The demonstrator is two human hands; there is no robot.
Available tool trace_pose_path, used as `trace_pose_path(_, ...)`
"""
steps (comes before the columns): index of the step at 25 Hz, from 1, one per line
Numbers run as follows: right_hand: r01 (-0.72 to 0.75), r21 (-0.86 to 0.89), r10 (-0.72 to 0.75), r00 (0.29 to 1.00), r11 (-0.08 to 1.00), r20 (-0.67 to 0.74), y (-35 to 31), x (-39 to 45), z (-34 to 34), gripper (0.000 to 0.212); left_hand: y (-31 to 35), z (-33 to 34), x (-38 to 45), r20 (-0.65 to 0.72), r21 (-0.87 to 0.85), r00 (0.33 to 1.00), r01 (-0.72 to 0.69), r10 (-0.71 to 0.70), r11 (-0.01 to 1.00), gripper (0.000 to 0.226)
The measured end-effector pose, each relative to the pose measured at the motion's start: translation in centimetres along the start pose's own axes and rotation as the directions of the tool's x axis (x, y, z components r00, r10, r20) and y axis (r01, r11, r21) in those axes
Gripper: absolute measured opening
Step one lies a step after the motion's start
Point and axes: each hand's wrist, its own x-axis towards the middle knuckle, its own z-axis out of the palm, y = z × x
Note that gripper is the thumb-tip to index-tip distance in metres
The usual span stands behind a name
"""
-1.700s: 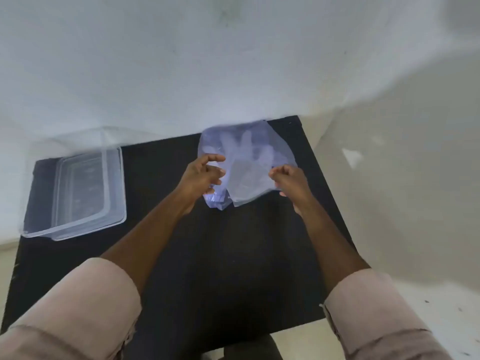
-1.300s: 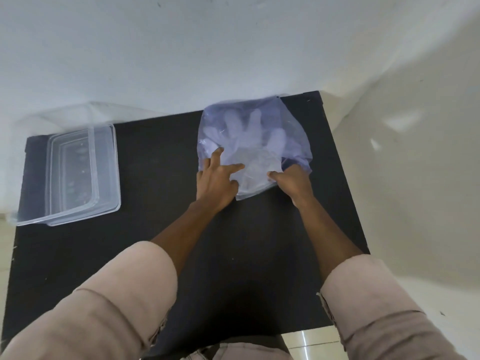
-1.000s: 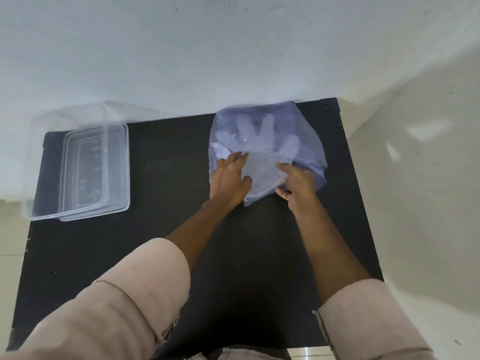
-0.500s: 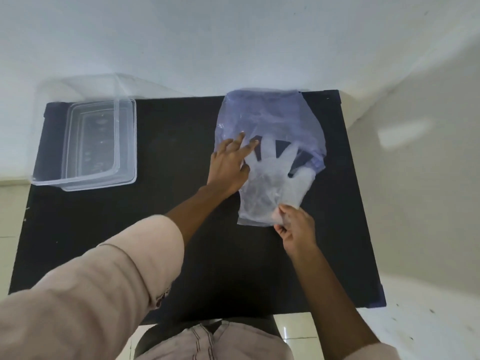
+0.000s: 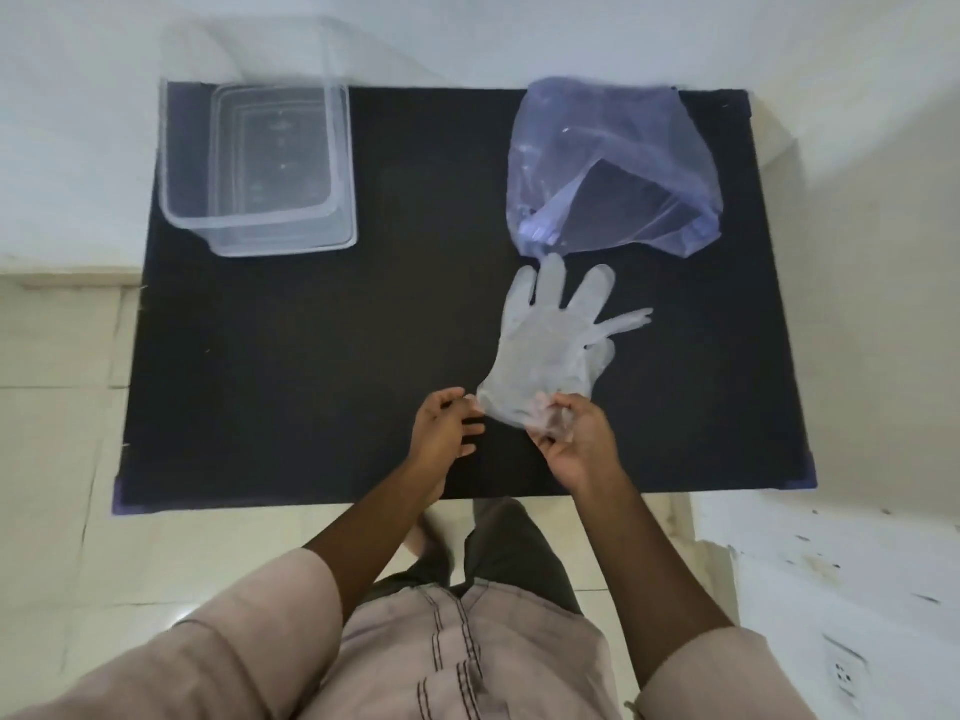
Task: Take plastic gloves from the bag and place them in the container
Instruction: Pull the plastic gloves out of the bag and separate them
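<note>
Since half a second ago: plastic gloves [image 5: 550, 350] now wholly clear of the bag [image 5: 613, 163], drawn toward the near edge of the black tabletop [image 5: 291, 366]; left hand [image 5: 441, 433] has quit the bag and come back beside the right. Item, gloves: thin, translucent, apparently more than one layered together, fingers splayed and pointing toward the bag, fingertips just short of its mouth, cuff end gathered at the near side. Item, right hand [image 5: 576, 439]: fingers curled around the bunched cuff, pinching it; the rest of the gloves trail over the tabletop. Item, left hand: partly open, fingers loosely bent, fingertips at the cuff's left edge; whether it grips the plastic cannot be told. Item, bag: bluish clear plastic, slack, mouth gaping toward the gloves, at the far right of the tabletop; no further gloves discernible inside. Item, container [image 5: 265, 163]: clear rectangular tub, open, seemingly holding nothing, well to the left of the bag at the far left corner. Step in hand, as judged: extraction finished, transfer not yet begun. Next move calls for lifting the limp gloves clear of the tabletop, likely gathered with both hands so no finger drags, carrying them leftward past the bag, and lowering them inside the container's rim.
</note>
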Motion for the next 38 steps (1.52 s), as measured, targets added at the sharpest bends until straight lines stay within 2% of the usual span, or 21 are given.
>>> trace_pose_path(4, -0.024, -0.046, 0.026, 0.999, 0.999, 0.038, 2.9, -0.9, 0.8, 0.041, -1.2, -2.8, -0.4, 0.03, -0.024, 0.999, 0.03, -0.03, 0.999, 0.023)
trace_pose_path(6, -0.026, -0.118, 0.029, 0.999, 0.993, 0.023, 3.8, -1.3, 1.0, 0.038, -1.6, -4.0, -0.5, -0.011, -0.037, 0.999, 0.037, -0.038, 0.999, 0.016)
trace_pose_path(8, -0.001, -0.237, -0.007, 0.999, 0.972, -0.034, 4.3, -1.7, 0.7, 0.025, -1.9, -4.7, -0.6, -0.04, -0.008, 0.998, 0.053, -0.053, 0.999, 0.01)
trace_pose_path(10, 0.079, -0.437, -0.128, 0.988, 0.896, -0.083, 4.8, -1.7, 0.0, 0.026, -2.3, -4.9, -0.6, -0.041, 0.014, 0.998, 0.054, -0.054, 0.998, 0.008)
trace_pose_path(11, 0.158, -0.571, -0.251, 0.964, 0.806, -0.088, 5.1, -1.7, -0.5, 0.031, -2.5, -5.0, -0.7, -0.03, 0.005, 0.998, 0.046, -0.046, 0.999, 0.008)
trace_pose_path(12, 0.257, -0.704, -0.423, 0.904, 0.662, -0.067, 5.4, -1.8, -1.0, 0.037, -2.6, -5.0, -0.8, -0.015, -0.015, 0.999, 0.032, -0.032, 0.999, 0.009)
trace_pose_path(14, 0.411, -0.864, -0.73, 0.679, 0.292, 0.076, 6.1, -2.2, -1.8, 0.047, -2.8, -5.1, -1.1, 0.025, -0.057, 1.0, 0.002, 0.0, 0.998, 0.014)
trace_pose_path(15, 0.458, -0.879, -0.804, 0.569, 0.136, 0.172, 6.4, -2.6, -1.9, 0.048, -2.9, -5.1, -1.1, 0.046, -0.058, 0.999, -0.015, 0.018, 0.998, 0.016)
trace_pose_path(16, 0.507, -0.861, -0.824, 0.501, 0.031, 0.265, 6.6, -2.9, -1.7, 0.046, -3.0, -5.2, -1.2, 0.065, -0.042, 0.997, -0.036, 0.039, 0.998, 0.018)
trace_pose_path(17, 0.559, -0.829, -0.802, 0.482, -0.03, 0.354, 6.9, -3.2, -1.4, 0.043, -3.0, -5.3, -1.2, 0.077, -0.014, 0.995, -0.059, 0.06, 0.998, 0.019)
trace_pose_path(19, 0.639, -0.766, -0.685, 0.526, -0.072, 0.504, 7.1, -3.3, -0.8, 0.032, -3.0, -5.1, -1.3, 0.087, 0.031, 0.991, -0.101, 0.098, 0.994, 0.019)
trace_pose_path(21, 0.658, -0.75, -0.559, 0.599, -0.064, 0.574, 7.1, -2.9, -0.3, 0.021, -2.9, -4.9, -1.4, 0.076, 0.049, 0.989, -0.132, 0.128, 0.99, 0.019)
trace_pose_path(23, 0.638, -0.768, -0.487, 0.655, -0.054, 0.578, 7.1, -2.2, 0.2, 0.019, -2.6, -4.9, -1.3, 0.064, 0.047, 0.987, -0.147, 0.144, 0.988, 0.02)
trace_pose_path(27, 0.583, -0.812, -0.451, 0.725, 0.002, 0.52, 7.0, -2.0, 0.7, 0.029, -2.4, -4.8, -0.7, 0.028, 0.013, 0.993, -0.119, 0.119, 0.993, 0.022)
trace_pose_path(30, 0.564, -0.825, -0.449, 0.741, 0.015, 0.499, 6.8, -1.9, 0.7, 0.028, -2.5, -4.7, -0.5, 0.034, -0.026, 0.996, -0.084, 0.085, 0.996, 0.023)
trace_pose_path(38, 0.568, -0.822, -0.45, 0.742, 0.027, 0.498, 6.9, -1.8, 0.7, 0.02, -3.0, -4.6, -0.5, 0.044, 0.039, 0.994, -0.103, 0.101, 0.994, 0.028)
